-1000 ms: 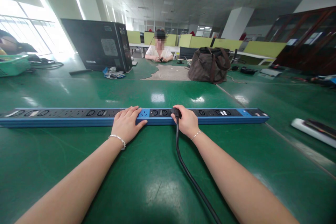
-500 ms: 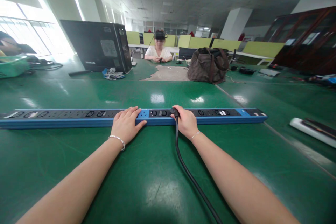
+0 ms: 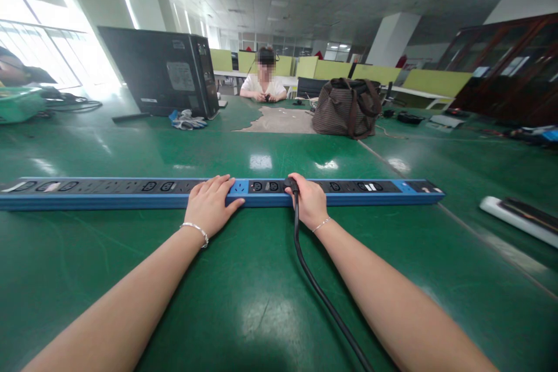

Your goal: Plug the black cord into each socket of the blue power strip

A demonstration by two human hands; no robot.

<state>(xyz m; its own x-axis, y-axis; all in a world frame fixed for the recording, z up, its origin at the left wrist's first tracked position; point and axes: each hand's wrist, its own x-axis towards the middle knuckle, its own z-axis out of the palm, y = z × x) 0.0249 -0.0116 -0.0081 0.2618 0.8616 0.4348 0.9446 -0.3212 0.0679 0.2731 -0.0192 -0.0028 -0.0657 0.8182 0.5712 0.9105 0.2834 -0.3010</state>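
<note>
Blue power strip (image 3: 264, 200) lying lengthwise across the green tabletop (image 3: 108, 232), black plug (image 3: 290, 185) held against its upper face.

From where I stand, seating of the plug cannot be confirmed; sideways pressure, or drag from the thick cord (image 3: 310, 279) trailing from it, could tilt it, and the strip could slide if left unsteadied. Left hand (image 3: 208, 206): laid flat and uncurled over the strip, thumb spread, grasping nothing. Right hand (image 3: 310, 203): fingers closed round the plug.
</note>
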